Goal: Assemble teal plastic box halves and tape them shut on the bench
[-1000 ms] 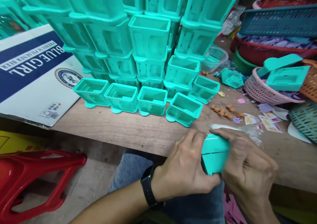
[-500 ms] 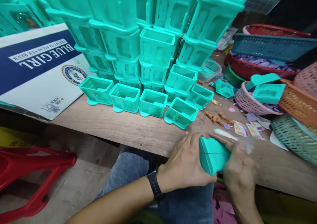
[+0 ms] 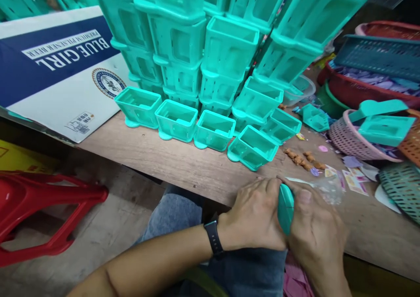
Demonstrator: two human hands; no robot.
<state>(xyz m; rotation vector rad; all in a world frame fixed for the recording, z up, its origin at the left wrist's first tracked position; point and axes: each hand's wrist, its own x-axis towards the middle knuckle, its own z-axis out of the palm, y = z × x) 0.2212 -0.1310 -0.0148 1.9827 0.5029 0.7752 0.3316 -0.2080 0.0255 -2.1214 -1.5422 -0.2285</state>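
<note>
A teal plastic piece (image 3: 286, 209) is gripped between my two hands over the front edge of the table; only a narrow strip of it shows, with a thin dark line across it. My left hand (image 3: 256, 214) wraps its left side, fingers closed. On the other side my right hand (image 3: 316, 227) presses against it, thumb on top. Just beyond the hands stands an open teal plastic box (image 3: 252, 148), the nearest of a front row of similar boxes. A clear plastic bag (image 3: 330, 190) lies beside my right hand.
Tall stacks of teal boxes (image 3: 177, 39) rise behind the row. A printed carton (image 3: 65, 69) leans at the left, above a red stool (image 3: 39, 214). At the right are a pink basket (image 3: 344, 135), a green basket (image 3: 402, 192) and small brown figures (image 3: 297, 158).
My hands have closed in around the teal piece, and less of it shows now. The view has shifted, so the table and boxes appear moved.
</note>
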